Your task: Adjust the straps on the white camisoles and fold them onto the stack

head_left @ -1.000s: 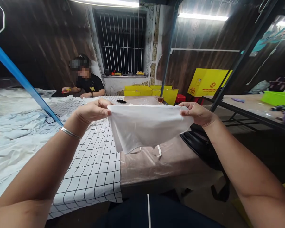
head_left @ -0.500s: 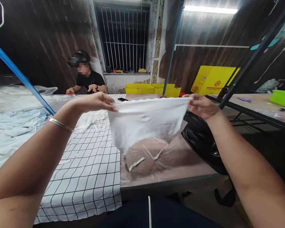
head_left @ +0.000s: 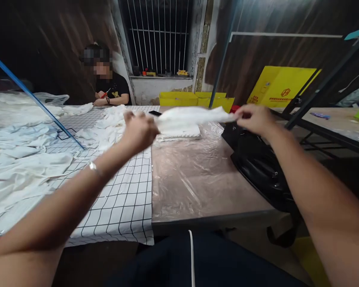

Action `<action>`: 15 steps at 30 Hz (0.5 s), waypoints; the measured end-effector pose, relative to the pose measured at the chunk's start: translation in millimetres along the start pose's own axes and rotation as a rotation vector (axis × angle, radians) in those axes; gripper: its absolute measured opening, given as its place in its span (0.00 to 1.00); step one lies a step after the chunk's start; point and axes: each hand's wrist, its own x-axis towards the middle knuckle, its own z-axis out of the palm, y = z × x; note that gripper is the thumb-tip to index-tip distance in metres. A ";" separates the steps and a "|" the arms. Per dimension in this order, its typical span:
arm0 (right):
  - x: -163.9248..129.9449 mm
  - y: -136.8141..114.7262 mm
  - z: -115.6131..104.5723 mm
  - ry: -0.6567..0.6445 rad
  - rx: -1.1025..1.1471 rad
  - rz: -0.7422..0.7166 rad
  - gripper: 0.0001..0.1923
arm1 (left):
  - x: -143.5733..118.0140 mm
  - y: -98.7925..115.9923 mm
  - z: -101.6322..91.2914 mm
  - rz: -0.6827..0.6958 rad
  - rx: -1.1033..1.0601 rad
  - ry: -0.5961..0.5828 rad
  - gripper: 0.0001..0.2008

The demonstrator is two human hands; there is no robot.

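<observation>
A white garment (head_left: 197, 114), smeared by motion, is stretched between my two hands above the table. My left hand (head_left: 140, 129) is closed on its left end, with the knuckles toward me. At the other end, my right hand (head_left: 254, 118) pinches the cloth between thumb and fingers. Just beneath the garment lies a stack of folded white cloth pieces (head_left: 179, 134), partly covered by it. The garment's exact kind is not clear in the blur.
Loose white garments (head_left: 26, 167) are heaped on a checked cloth (head_left: 119, 211) at left. Clear plastic covers the table (head_left: 194, 187). A black bag (head_left: 257, 175) lies at its right edge. Blue posts (head_left: 36, 99) rise nearby. Across the table sits a person (head_left: 113, 87) holding something red.
Both hands have swung the garment forward and up from hanging toward me to nearly flat over the stack, which has come into view. My head has tilted down slightly.
</observation>
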 end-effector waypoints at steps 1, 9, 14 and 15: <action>-32.2 3.2 12.8 -0.074 -0.025 -0.040 0.08 | -35.0 2.8 21.8 0.007 0.131 -0.076 0.11; -241.7 -3.4 79.1 -0.227 -0.070 0.048 0.15 | -204.9 34.2 95.8 0.040 0.471 -0.345 0.14; -261.7 -17.6 76.1 0.017 -0.083 0.071 0.14 | -214.7 39.8 92.8 0.045 0.453 -0.182 0.12; -262.5 -18.9 75.3 0.029 -0.084 0.072 0.13 | -217.1 39.9 93.6 0.041 0.438 -0.169 0.11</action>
